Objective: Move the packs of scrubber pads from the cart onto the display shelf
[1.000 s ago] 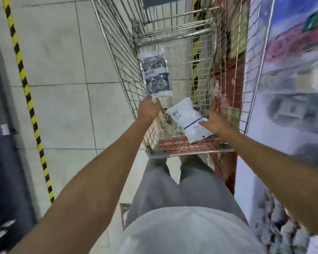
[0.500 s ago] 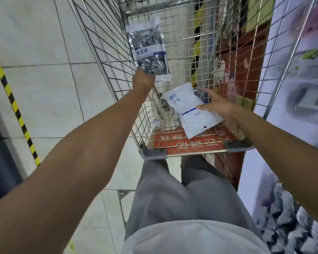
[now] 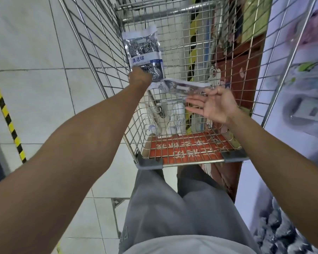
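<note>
My left hand (image 3: pixel 139 77) grips the bottom of a clear pack of steel scrubber pads (image 3: pixel 143 50) with a blue label and holds it upright over the wire cart (image 3: pixel 99 52). My right hand (image 3: pixel 211 105) is turned palm up over the cart's near end. Its thumb and forefinger pinch the end of a second pack (image 3: pixel 182 87), which lies flat and shows edge-on. The remaining fingers stretch out loosely below it. The two packs almost touch. The display shelf (image 3: pixel 301 107) runs along the right, blurred.
A red sign plate (image 3: pixel 187 149) lies in the cart's near end above the grey corner caps (image 3: pixel 149 163). White shoes (image 3: pixel 176 118) show through the cart's mesh floor. Tiled floor with yellow-black tape (image 3: pixel 6 114) lies to the left.
My right hand lifted the white-backed pack off the cart's near end and turned palm up, so the pack now shows edge-on. My left hand kept its pack raised.
</note>
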Demonstrator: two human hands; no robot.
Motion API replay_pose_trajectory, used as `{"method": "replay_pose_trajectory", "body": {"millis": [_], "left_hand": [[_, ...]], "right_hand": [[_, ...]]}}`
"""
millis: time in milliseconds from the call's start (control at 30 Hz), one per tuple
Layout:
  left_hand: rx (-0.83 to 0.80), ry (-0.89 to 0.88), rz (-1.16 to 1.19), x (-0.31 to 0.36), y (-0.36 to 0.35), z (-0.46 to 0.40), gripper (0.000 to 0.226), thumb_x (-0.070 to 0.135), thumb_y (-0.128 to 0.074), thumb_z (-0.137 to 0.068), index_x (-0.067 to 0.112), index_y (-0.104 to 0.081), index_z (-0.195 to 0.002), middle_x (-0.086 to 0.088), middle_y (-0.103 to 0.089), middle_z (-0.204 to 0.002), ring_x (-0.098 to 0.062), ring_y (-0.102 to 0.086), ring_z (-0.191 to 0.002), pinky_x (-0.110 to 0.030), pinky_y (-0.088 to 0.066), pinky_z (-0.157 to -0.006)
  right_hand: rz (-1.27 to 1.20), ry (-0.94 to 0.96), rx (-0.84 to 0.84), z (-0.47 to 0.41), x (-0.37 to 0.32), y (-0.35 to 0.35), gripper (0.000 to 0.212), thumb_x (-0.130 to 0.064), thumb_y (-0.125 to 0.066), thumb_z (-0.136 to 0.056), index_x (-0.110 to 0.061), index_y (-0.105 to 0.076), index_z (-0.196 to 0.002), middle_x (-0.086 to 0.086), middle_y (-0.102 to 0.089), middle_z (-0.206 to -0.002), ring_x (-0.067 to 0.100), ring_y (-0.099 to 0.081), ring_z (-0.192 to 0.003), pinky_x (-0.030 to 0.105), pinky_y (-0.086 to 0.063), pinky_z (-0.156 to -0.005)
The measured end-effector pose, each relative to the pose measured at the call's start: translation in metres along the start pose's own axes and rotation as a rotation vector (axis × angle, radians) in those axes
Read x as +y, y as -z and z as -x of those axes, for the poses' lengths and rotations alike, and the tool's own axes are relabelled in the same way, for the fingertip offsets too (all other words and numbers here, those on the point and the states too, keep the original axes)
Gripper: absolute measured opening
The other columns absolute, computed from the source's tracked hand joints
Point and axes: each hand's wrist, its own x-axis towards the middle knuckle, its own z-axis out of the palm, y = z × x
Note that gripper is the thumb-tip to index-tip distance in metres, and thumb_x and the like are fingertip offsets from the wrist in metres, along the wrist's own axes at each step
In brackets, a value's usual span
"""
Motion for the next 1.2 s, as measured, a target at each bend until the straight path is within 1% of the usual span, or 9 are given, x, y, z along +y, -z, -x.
{"method": "replay_pose_trajectory", "body": {"millis": [133,233,300,500,700,867,1000,1133,1200], "left_hand": [[0.047,-0.062,-0.13,0.001,-0.004,-0.009,0.032,0.011,-0.061,-0.099,0.005,-0.054,-0.129,0.002,-0.055,-0.087,-0.011,-0.055,-0.069,-0.028,-0.049,-0.057],[0.081,-0.119,-0.206,-0.003,-0.006,-0.005,0.01,0.008,-0.06,-0.097,0.009,-0.059,-0.108,0.004,-0.053,-0.078,-0.014,-0.055,-0.069,-0.031,-0.046,-0.063],[0.07,-0.131,-0.21,-0.008,-0.009,-0.006,0.025,0.007,-0.062,-0.095,0.005,-0.06,-0.12,0.001,-0.061,-0.088,-0.019,-0.064,-0.082,-0.033,-0.049,-0.065],[0.09,-0.009,-0.003,-0.003,-0.011,-0.021,0.071,0.03,-0.07,-0.096,-0.001,-0.035,-0.15,-0.02,-0.058,-0.136,-0.033,-0.065,-0.115,-0.035,-0.055,-0.078],[0.085,0.073,0.208,0.006,-0.014,-0.039,0.077,0.04,-0.084,-0.084,0.0,-0.045,-0.137,-0.011,-0.064,-0.12,-0.026,-0.068,-0.104,-0.035,-0.061,-0.084],[-0.024,0.11,0.35,0.012,-0.014,-0.044,0.067,0.024,-0.087,-0.081,0.002,-0.053,-0.135,-0.008,-0.071,-0.113,-0.014,-0.071,-0.081,-0.02,-0.056,-0.052],[-0.147,0.192,0.56,0.011,-0.01,-0.031,0.056,0.004,-0.084,-0.082,-0.002,-0.051,-0.127,-0.016,-0.071,-0.108,-0.023,-0.074,-0.081,-0.033,-0.061,-0.054],[-0.236,0.087,0.571,0.011,0.001,-0.006,0.049,-0.001,-0.084,-0.074,0.008,-0.061,-0.117,-0.013,-0.077,-0.105,-0.03,-0.074,-0.1,-0.053,-0.061,-0.09],[-0.27,-0.002,0.517,0.013,0.01,0.012,0.047,0.001,-0.081,-0.076,0.011,-0.066,-0.119,-0.007,-0.078,-0.11,-0.027,-0.071,-0.109,-0.055,-0.055,-0.1]], "right_hand": [[0.388,0.139,0.048,-0.009,-0.013,-0.028,0.048,0.004,-0.052,-0.093,-0.023,-0.053,-0.133,0.004,-0.068,-0.112,0.026,-0.062,-0.119,0.044,-0.055,-0.098],[0.732,0.251,0.22,-0.018,-0.02,-0.052,0.059,-0.007,-0.074,-0.088,-0.025,-0.052,-0.14,-0.004,-0.069,-0.109,0.015,-0.069,-0.101,0.024,-0.056,-0.075],[0.743,0.315,0.306,-0.03,-0.02,-0.058,0.056,-0.014,-0.079,-0.086,-0.024,-0.054,-0.136,-0.009,-0.067,-0.107,0.006,-0.067,-0.092,0.016,-0.055,-0.07],[0.58,0.365,0.401,-0.051,-0.027,-0.045,0.042,-0.021,-0.085,-0.081,-0.024,-0.064,-0.117,-0.008,-0.075,-0.11,0.013,-0.073,-0.101,0.042,-0.059,-0.094],[0.324,0.343,0.409,-0.047,-0.033,-0.025,0.067,-0.027,-0.084,-0.08,-0.02,-0.055,-0.14,-0.004,-0.074,-0.119,0.017,-0.074,-0.103,0.037,-0.058,-0.089],[0.183,0.342,0.379,-0.043,-0.034,-0.016,0.039,-0.024,-0.079,-0.087,-0.025,-0.059,-0.121,-0.007,-0.078,-0.104,0.025,-0.072,-0.108,0.048,-0.053,-0.099],[0.131,0.327,0.35,-0.038,-0.029,-0.017,0.079,-0.028,-0.081,-0.085,-0.01,-0.038,-0.15,0.002,-0.074,-0.111,0.025,-0.07,-0.107,0.047,-0.053,-0.099],[0.11,0.335,0.32,-0.023,-0.029,-0.016,0.094,-0.044,-0.09,-0.066,-0.008,-0.048,-0.142,0.014,-0.069,-0.13,0.034,-0.063,-0.123,0.057,-0.044,-0.11],[0.105,0.335,0.32,-0.01,-0.028,-0.021,0.075,-0.042,-0.085,-0.074,-0.009,-0.054,-0.134,0.016,-0.067,-0.133,0.038,-0.059,-0.128,0.054,-0.041,-0.113]]}}
